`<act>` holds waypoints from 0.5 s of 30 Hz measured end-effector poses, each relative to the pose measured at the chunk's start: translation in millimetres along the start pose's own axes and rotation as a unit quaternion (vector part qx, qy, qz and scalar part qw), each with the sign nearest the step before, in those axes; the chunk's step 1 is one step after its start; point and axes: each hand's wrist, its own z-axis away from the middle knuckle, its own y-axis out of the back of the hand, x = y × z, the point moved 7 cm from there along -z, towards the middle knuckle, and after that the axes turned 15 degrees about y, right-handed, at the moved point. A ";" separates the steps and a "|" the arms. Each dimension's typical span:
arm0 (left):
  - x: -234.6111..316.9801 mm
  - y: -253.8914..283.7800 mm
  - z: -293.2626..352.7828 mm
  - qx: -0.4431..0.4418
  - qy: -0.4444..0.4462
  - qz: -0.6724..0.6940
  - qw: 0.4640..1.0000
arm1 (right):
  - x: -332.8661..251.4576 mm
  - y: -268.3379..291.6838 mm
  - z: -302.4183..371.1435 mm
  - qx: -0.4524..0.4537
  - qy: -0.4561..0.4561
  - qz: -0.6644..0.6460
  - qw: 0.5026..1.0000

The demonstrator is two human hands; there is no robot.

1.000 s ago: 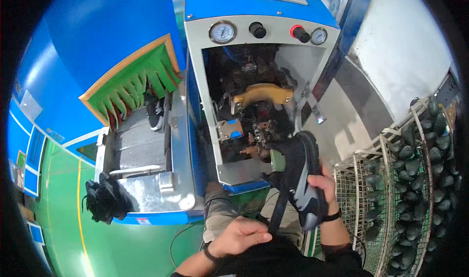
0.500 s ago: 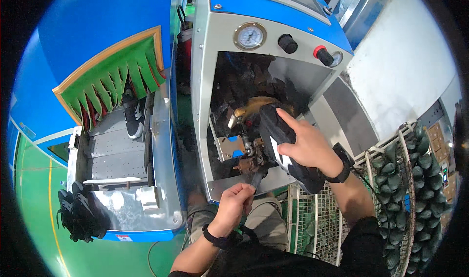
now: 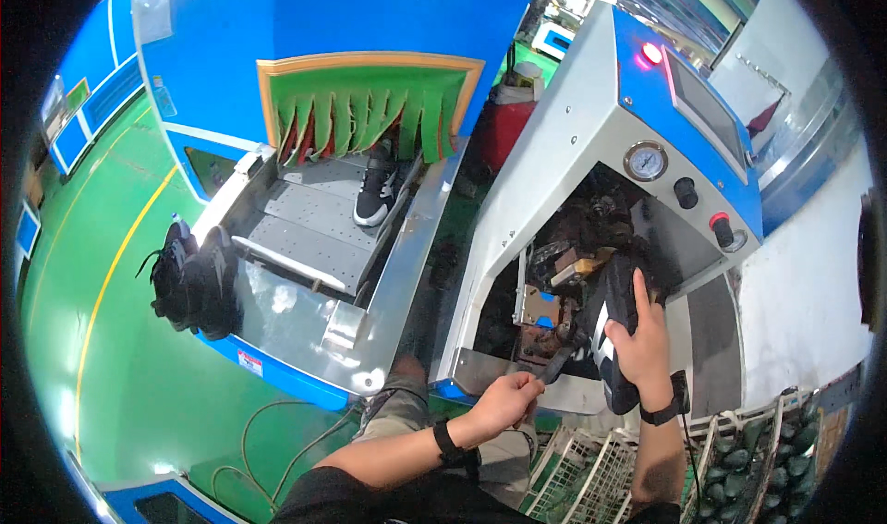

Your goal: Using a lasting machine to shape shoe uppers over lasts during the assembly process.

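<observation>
A black shoe (image 3: 623,288) with white trim is in my right hand (image 3: 639,344). The fingers lie along it, index finger stretched out, and the thumb presses on its white part. The shoe stands steeply in the opening of a white and blue machine (image 3: 573,145), beside a metal mechanism (image 3: 545,335). My left hand (image 3: 506,400) is closed in a pinch at the opening's lower edge. A flat dark grey strip (image 3: 557,365) sticks out from its fingers toward the mechanism; I cannot tell whether it is part of the machine.
Left of me, a conveyor (image 3: 314,219) carries a black and white shoe (image 3: 374,191) under a green strip curtain (image 3: 360,108). Black shoes (image 3: 199,279) sit at its outer corner. A wire rack (image 3: 591,487) with dark shoe-shaped pieces (image 3: 739,469) stands lower right. Cables (image 3: 245,450) lie on the floor.
My view has turned left, so the machine and both hands appear farther right and the conveyor shows more fully. The shoe now stands more upright; both hands keep their grips.
</observation>
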 end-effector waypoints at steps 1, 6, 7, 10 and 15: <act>-2.2 -1.4 4.1 0.017 -0.010 -0.013 1.000 | -3.4 1.7 2.2 0.027 0.012 0.004 1.000; 0.9 -18.5 30.9 0.000 0.014 -0.112 0.994 | -7.4 23.6 28.7 0.143 0.038 -0.032 0.989; 1.8 -24.4 32.7 -0.013 0.008 -0.141 0.990 | -10.1 26.6 34.4 0.149 0.040 -0.032 0.987; -4.2 -41.3 48.6 -0.061 -0.005 -0.165 0.984 | -33.0 24.7 73.1 0.157 0.027 0.034 0.987; 11.6 -61.8 82.0 -0.138 -0.058 -0.055 0.987 | -68.5 27.1 195.9 0.221 0.069 0.095 0.968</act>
